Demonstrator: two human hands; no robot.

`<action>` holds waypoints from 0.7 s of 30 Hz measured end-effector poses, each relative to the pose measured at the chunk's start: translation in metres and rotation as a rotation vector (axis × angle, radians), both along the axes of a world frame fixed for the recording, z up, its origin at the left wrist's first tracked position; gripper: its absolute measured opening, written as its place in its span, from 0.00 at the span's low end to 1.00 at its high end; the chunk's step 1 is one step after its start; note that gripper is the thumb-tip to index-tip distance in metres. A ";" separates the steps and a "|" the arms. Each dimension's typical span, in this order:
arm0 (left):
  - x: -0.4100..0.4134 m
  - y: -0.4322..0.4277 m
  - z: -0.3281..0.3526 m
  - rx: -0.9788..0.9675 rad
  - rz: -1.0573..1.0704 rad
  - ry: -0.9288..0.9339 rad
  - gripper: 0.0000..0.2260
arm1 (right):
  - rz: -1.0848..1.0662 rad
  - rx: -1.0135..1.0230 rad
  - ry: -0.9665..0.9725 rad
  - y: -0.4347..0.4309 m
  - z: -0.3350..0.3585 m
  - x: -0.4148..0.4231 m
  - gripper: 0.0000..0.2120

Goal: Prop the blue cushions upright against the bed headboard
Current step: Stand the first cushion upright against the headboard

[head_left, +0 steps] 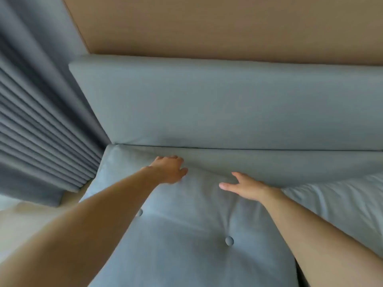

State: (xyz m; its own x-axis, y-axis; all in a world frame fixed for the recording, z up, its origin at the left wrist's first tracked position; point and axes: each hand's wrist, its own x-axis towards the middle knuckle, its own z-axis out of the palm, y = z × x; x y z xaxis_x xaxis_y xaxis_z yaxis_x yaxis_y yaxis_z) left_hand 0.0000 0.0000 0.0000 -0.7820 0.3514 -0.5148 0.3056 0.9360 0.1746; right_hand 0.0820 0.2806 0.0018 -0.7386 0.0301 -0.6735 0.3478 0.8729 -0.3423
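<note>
A large blue cushion (182,228) with two fabric buttons fills the lower middle of the head view, its top edge leaning against the blue padded headboard (217,104). My left hand (169,169) presses on the cushion's upper edge, fingers curled over the fabric. My right hand (243,186) lies flat on the cushion just to the right, fingers spread. A second blue cushion (290,165) stands behind, along the base of the headboard.
Grey pleated curtains (37,121) hang at the left, close to the bed's corner. A pale blue-white pillow (339,201) lies at the right. A tan wall panel (207,23) rises above the headboard. Light floor (24,220) shows at lower left.
</note>
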 end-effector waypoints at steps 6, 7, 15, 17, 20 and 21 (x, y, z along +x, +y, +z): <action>-0.017 -0.010 -0.048 -0.058 -0.007 -0.035 0.34 | 0.004 0.080 -0.009 -0.021 -0.048 -0.026 0.55; -0.020 -0.012 -0.052 -0.067 -0.014 -0.013 0.36 | 0.011 0.089 0.000 -0.025 -0.053 -0.030 0.54; -0.028 -0.020 -0.056 -0.049 -0.147 0.047 0.21 | 0.127 0.233 0.186 -0.041 -0.075 -0.033 0.37; -0.027 -0.024 -0.048 0.007 -0.145 0.049 0.13 | 0.128 0.225 0.236 -0.041 -0.073 -0.030 0.28; -0.010 -0.025 -0.029 0.026 -0.131 0.147 0.10 | 0.117 0.223 0.366 -0.048 -0.068 -0.019 0.21; -0.002 -0.026 -0.021 0.016 -0.119 0.193 0.11 | 0.104 0.207 0.434 -0.051 -0.066 -0.016 0.21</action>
State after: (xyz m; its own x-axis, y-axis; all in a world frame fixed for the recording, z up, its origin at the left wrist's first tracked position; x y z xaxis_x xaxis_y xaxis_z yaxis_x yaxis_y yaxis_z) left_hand -0.0015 -0.0260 -0.0214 -0.8180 0.4542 -0.3530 0.4434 0.8888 0.1163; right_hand 0.0662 0.2300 -0.0638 -0.9561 0.0421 -0.2901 0.1187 0.9604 -0.2519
